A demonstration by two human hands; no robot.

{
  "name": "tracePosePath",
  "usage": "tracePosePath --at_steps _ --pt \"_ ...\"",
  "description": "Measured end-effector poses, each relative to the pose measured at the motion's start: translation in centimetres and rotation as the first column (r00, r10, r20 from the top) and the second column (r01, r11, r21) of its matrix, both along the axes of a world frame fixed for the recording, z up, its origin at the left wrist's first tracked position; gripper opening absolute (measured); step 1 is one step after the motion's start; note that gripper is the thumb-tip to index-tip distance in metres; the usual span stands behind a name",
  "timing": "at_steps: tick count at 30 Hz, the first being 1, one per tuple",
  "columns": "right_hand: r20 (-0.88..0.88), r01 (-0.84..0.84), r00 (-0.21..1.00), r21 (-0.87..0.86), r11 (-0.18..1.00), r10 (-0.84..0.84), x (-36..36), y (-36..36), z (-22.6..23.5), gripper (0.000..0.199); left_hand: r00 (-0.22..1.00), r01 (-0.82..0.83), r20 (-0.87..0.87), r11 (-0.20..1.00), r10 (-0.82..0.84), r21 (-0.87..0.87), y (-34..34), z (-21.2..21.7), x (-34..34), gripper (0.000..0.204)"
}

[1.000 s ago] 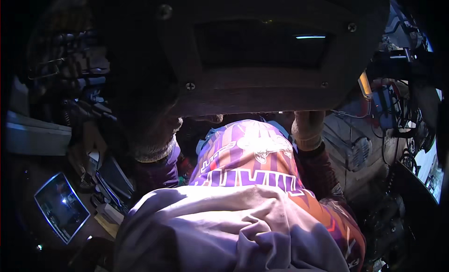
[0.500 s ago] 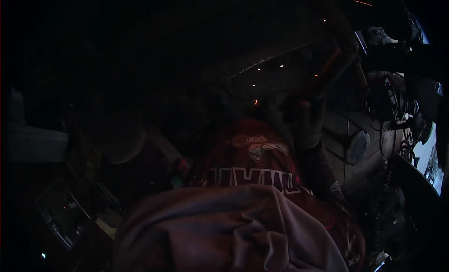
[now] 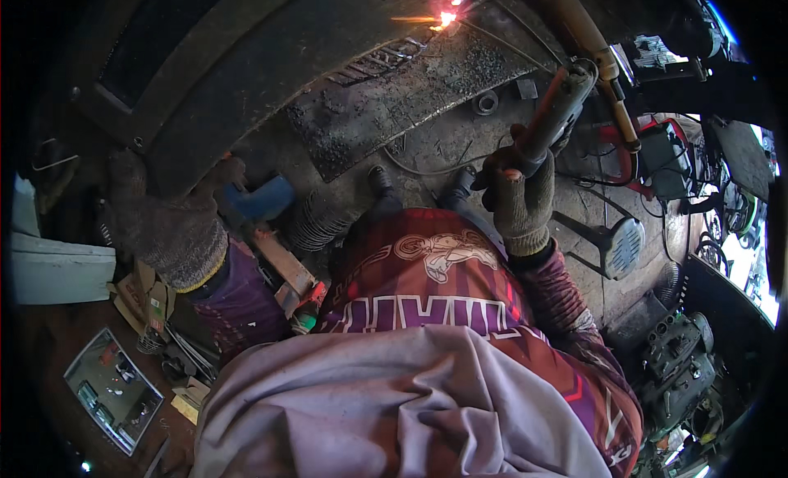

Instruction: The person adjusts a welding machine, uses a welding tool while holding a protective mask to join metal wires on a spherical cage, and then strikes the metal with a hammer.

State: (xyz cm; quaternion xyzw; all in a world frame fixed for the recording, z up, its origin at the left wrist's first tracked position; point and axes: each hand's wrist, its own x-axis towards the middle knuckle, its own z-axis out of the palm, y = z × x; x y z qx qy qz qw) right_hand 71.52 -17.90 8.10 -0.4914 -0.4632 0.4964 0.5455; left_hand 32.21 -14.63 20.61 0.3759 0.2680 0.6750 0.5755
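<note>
My right hand, in a knitted work glove, is closed round a grey tubular welding electrode holder. A thin rod runs from the holder's upper end toward a bright glowing spot at the far end of a large dark panel. This panel has a framed dark window at the upper left. At its near corner, my gloved left hand is closed, fingers on either side of the edge; shadow partly hides the grip. Below the glow lies a metal plate strewn with dark grit.
A round-topped stool stands right of my right hand. A blue piece and a coiled spring-like part lie left of my feet. Machinery is at the lower right; a framed glass panel is at the lower left.
The picture has gone from nearly black to bright. The glow now sits farther up, at the panel's end, and scattered sparks are gone. The right hand looks little moved.
</note>
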Motion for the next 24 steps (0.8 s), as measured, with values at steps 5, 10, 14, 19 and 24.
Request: tracePosePath --at_steps 5,10,14,19,24 --pt "-0.036 0.011 0.999 -0.025 1.0 -0.012 -0.3 0.1 0.2 0.081 0.966 0.243 0.066 0.966 -0.25 0.093 0.7 -0.3 -0.6 0.052" --pt "-0.028 0.033 0.999 -0.025 0.999 -0.034 -0.3 0.3 -0.2 0.081 0.997 0.068 -0.046 0.998 -0.068 0.004 0.4 -0.1 0.1 0.056" --pt "-0.08 0.029 0.996 -0.024 0.999 -0.031 -0.3 0.5 -0.1 0.079 0.994 0.005 -0.106 0.998 -0.011 -0.062 0.0 -0.8 1.0 0.055" --pt "-0.012 -0.017 1.0 -0.044 0.999 0.017 0.3 0.6 -0.1 0.059 0.999 -0.02 0.037 0.994 0.024 -0.105 -0.2 0.0 4.8 0.05" --pt "-0.137 -0.001 0.991 0.019 1.0 0.004 -0.1 0.4 -0.5 0.06 0.98 0.188 -0.046 0.978 -0.193 -0.088 -0.3 -1.4 5.3 0.046"
